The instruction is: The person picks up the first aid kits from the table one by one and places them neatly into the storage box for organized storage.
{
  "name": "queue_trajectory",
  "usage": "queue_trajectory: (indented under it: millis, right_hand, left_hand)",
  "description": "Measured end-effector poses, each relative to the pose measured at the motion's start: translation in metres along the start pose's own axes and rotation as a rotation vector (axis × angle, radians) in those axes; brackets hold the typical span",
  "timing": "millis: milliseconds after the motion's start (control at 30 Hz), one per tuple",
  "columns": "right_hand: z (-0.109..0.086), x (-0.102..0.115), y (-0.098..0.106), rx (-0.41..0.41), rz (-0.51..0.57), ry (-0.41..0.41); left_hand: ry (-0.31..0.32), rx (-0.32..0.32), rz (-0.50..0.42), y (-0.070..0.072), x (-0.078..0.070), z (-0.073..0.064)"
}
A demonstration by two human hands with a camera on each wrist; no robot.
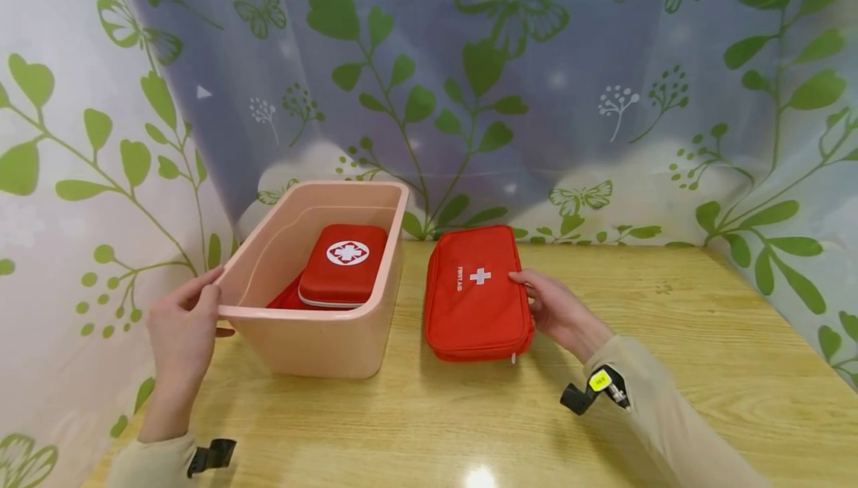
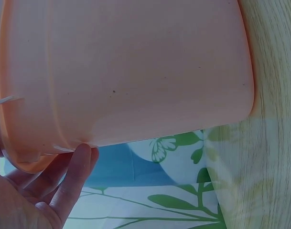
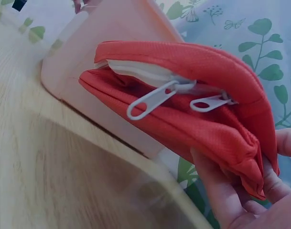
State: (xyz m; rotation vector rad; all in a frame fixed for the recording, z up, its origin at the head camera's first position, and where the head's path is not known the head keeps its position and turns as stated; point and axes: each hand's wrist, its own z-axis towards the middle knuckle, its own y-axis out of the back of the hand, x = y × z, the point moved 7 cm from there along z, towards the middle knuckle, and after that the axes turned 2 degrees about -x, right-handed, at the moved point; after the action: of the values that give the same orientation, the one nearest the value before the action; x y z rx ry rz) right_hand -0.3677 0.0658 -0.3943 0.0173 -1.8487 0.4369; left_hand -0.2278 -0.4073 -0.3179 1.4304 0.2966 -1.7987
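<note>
A red first aid pouch with a white cross is held by its right edge in my right hand, thumb on top and fingers underneath. Its white zipper pulls hang at a partly parted zipper in the right wrist view. My left hand grips the near left corner of a pink plastic bin, thumb over the rim and fingers below it. Inside the bin, a red first aid case with a round white emblem leans on another red item, mostly hidden.
The bin stands on a light wood table near its left side. A patterned curtain with green leaves and butterflies hangs behind the table and along both sides. Black camera straps sit on both wrists.
</note>
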Motion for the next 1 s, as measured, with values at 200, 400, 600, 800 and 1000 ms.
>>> queue_trajectory:
  millis: [200, 400, 600, 800, 1000]
  right_hand:
    - [-0.003, 0.011, -0.004, 0.009, 0.018, 0.007]
    - [-0.006, 0.026, -0.011, 0.025, 0.053, 0.042]
    - [-0.007, 0.035, -0.016, 0.009, 0.046, 0.05]
    - [-0.009, 0.043, -0.025, 0.004, 0.063, 0.063]
    - [-0.011, 0.051, -0.032, -0.002, 0.109, 0.077]
  left_hand:
    - [0.004, 0.003, 0.006, 0.0, 0.001, 0.0]
    - [0.005, 0.005, -0.001, 0.0, 0.0, 0.0]
    - [0.007, 0.006, -0.005, 0.0, 0.001, -0.001]
    - [0.005, 0.004, -0.013, 0.0, 0.0, 0.0]
    - [0.0, 0.007, -0.016, 0.001, 0.0, 0.0]
